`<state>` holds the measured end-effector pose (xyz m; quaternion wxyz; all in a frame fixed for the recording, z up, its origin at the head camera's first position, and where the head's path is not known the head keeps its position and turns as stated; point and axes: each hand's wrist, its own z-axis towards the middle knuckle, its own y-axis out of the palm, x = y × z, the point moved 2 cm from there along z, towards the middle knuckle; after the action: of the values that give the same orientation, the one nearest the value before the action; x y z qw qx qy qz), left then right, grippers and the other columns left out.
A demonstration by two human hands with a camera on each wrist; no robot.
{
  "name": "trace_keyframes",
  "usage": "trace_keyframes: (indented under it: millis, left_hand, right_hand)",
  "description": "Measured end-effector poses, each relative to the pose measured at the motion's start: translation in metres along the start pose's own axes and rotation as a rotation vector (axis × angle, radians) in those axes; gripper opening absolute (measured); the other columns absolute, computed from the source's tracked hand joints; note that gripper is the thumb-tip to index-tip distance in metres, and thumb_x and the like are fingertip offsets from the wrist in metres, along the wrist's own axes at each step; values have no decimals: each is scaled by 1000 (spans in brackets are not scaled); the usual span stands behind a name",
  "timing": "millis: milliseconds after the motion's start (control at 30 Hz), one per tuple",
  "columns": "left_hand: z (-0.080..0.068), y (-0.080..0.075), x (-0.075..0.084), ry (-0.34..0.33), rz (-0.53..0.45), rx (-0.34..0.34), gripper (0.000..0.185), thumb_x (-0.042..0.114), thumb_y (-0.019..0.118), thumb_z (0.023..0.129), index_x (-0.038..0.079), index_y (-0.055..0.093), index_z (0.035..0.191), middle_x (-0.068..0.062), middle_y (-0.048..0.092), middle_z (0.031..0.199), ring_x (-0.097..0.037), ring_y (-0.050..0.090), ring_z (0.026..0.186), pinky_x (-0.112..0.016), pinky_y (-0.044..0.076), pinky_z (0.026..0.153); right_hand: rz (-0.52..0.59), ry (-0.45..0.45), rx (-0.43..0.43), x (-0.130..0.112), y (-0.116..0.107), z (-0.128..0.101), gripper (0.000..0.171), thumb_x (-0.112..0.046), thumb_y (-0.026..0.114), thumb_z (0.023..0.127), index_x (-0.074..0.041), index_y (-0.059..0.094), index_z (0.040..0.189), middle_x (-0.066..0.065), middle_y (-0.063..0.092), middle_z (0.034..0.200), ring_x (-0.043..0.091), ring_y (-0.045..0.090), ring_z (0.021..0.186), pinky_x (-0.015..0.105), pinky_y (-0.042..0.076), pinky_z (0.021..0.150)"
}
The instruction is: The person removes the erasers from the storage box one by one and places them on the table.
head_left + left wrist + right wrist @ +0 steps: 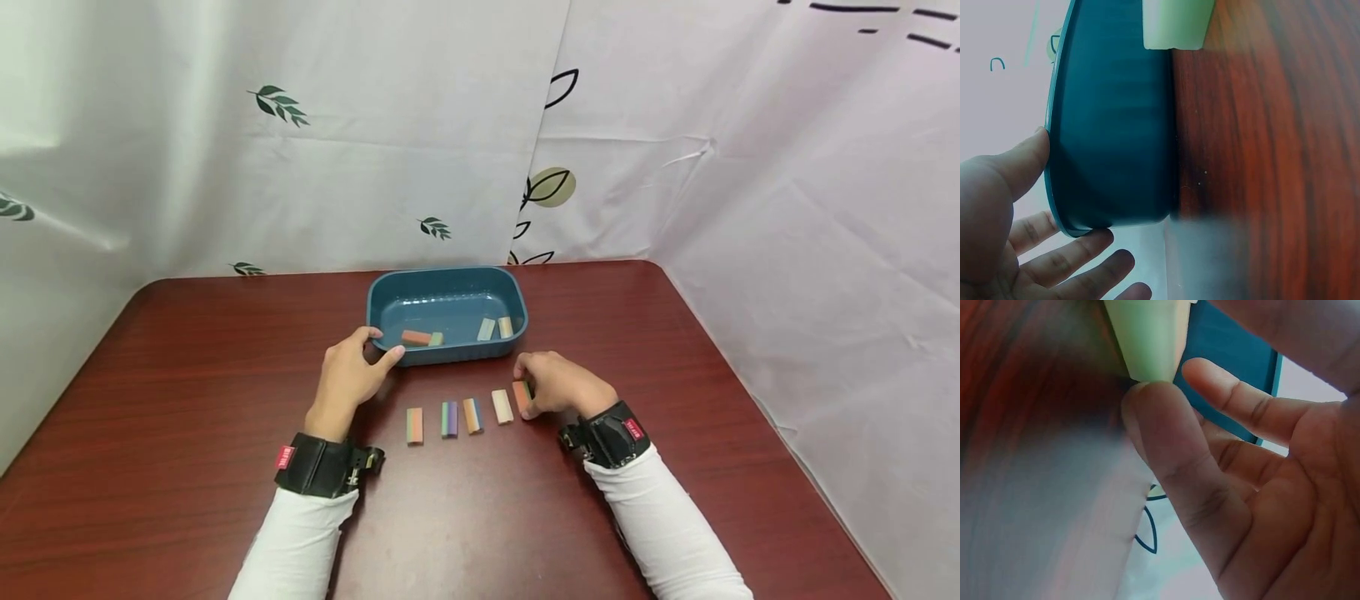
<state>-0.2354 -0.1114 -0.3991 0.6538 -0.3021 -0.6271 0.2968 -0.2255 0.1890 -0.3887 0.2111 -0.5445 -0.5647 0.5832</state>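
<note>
The orange block (522, 396) lies on the desk (187, 375) at the right end of the block row (450, 419) — our right hand (558, 385) pinches it. Our left hand (351, 373) grips the teal tray (390, 293) rim — four blocks (495, 328) inside.

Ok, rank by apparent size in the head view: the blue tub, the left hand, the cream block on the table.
1. blue tub
2. left hand
3. cream block
</note>
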Motion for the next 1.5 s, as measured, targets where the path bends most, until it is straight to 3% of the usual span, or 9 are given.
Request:
trace_keyframes:
  millis: [233, 567, 733, 900, 1267, 1500]
  left_hand:
    - [1, -1, 0, 2, -8, 22, 55, 43, 61, 95, 6, 51, 134, -24, 54, 129, -42, 49, 116, -55, 43, 90]
    - [-1, 0, -1, -10, -10, 0, 55, 44, 61, 94, 8, 51, 134, -24, 52, 133, -44, 46, 120, -57, 42, 93]
    - [-1, 2, -1, -8, -5, 4, 55, 45, 62, 94, 8, 52, 134, -24, 55, 129, -42, 49, 116, -55, 43, 90]
    - [-1, 2, 0, -12, -8, 6, 56, 45, 62, 93, 8, 52, 134, -24, 52, 133, -42, 48, 119, -56, 42, 93]
    - [-5, -3, -4, 2, -10, 9, 56, 44, 62, 94, 7, 52, 133, -25, 54, 130, -44, 50, 116, -56, 44, 90]
    - [-3, -1, -2, 5, -18, 9, 55, 44, 63, 93, 7, 53, 133, -24, 54, 130, -42, 50, 116, -56, 44, 91]
  right_hand:
    - [20, -30, 20, 1, -8, 0, 44, -14, 88, 71, -7, 60, 105, 3, 57, 87, 16, 52, 75, 31, 46, 64]
    - [50, -121, 113, -5, -15, -2, 32, -16, 75, 86, -1, 60, 110, 10, 62, 98, 21, 58, 83, 33, 50, 69]
    - [68, -155, 191, -10, -25, 2, 31, -13, 74, 87, 0, 59, 110, 12, 63, 97, 16, 62, 80, 33, 52, 72]
    - [50, -179, 208, -14, -37, 13, 30, -13, 74, 87, 0, 60, 110, 12, 62, 97, 14, 64, 78, 33, 53, 73]
    - [-34, -187, 178, -26, -51, 50, 33, -17, 71, 90, 2, 59, 114, 17, 60, 105, 17, 58, 76, 36, 50, 73]
    - [-107, -97, 39, -28, -57, 72, 37, -21, 68, 92, 0, 56, 121, 16, 58, 115, 24, 58, 93, 39, 49, 79]
